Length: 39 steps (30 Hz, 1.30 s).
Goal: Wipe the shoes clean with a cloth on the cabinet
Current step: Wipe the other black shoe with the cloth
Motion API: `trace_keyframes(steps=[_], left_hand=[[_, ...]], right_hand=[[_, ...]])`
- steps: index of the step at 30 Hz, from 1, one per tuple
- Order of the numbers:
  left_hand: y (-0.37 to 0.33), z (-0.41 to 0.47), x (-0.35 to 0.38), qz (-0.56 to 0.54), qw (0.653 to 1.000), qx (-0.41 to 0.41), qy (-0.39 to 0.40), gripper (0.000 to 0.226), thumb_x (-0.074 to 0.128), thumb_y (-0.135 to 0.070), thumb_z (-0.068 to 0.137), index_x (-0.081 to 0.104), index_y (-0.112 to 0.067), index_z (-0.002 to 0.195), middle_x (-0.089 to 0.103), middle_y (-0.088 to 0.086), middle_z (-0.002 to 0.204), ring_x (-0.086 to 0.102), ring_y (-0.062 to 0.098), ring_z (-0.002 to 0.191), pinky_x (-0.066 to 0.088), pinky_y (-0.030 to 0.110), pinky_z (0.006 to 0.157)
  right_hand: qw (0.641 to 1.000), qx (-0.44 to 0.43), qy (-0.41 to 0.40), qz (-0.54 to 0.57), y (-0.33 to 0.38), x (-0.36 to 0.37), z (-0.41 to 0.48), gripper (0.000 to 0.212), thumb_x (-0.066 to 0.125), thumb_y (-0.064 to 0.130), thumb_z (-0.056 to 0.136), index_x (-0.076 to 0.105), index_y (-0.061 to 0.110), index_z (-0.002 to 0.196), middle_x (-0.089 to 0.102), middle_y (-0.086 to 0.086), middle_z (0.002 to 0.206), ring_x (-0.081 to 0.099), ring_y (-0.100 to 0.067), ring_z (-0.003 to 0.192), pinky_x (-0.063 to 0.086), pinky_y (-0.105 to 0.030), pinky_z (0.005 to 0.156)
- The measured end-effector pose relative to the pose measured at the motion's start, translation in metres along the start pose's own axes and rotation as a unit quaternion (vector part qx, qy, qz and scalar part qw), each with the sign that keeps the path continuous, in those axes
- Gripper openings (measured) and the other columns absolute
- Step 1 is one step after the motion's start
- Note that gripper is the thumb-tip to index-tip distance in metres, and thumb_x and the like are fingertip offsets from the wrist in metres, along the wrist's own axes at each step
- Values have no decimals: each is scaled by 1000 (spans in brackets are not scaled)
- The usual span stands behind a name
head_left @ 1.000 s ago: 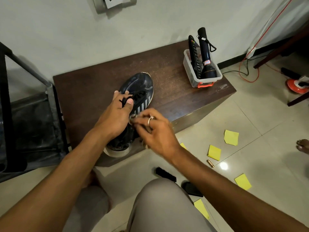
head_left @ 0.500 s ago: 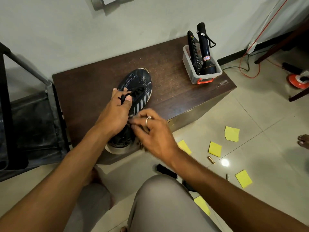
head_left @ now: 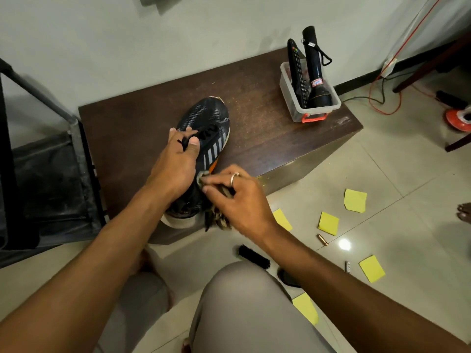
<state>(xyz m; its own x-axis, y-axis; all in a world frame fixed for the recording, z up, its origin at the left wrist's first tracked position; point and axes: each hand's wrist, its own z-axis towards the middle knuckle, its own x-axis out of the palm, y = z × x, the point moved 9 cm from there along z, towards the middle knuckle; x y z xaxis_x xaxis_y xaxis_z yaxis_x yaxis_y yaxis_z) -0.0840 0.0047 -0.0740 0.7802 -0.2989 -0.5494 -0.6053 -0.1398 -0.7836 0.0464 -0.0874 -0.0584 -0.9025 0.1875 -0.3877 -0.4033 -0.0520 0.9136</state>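
A black mesh sports shoe (head_left: 207,118) with grey side stripes and a white sole lies on the dark brown cabinet (head_left: 265,128), toe toward the wall, heel at the front edge. My left hand (head_left: 175,164) grips the shoe over its laces and tongue. My right hand (head_left: 237,200) holds a small patterned cloth (head_left: 216,221), bunched in curled fingers, against the shoe's right side near the heel. The rear of the shoe is mostly hidden by both hands.
A clear plastic box (head_left: 295,108) with a black torch and a remote stands at the cabinet's right back corner. Yellow sticky notes (head_left: 354,200), a black brush (head_left: 253,256) and small items lie on the tiled floor. A dark metal frame (head_left: 38,159) stands to the left.
My right hand with the cloth has shifted slightly along the shoe's right side. My left hand keeps its grip on the shoe.
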Motion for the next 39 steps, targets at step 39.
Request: trace_keyframes(steps=[39], left_hand=[[6, 4, -2, -56, 998, -16, -40, 40, 37, -42, 109, 48, -28, 145, 27, -2, 166, 33, 17, 148, 27, 32, 116]], right_hand=[[997, -31, -35, -68, 5, 2, 39, 22, 74, 8, 92, 78, 10, 113, 61, -4, 95, 61, -5, 82, 48, -9, 79]])
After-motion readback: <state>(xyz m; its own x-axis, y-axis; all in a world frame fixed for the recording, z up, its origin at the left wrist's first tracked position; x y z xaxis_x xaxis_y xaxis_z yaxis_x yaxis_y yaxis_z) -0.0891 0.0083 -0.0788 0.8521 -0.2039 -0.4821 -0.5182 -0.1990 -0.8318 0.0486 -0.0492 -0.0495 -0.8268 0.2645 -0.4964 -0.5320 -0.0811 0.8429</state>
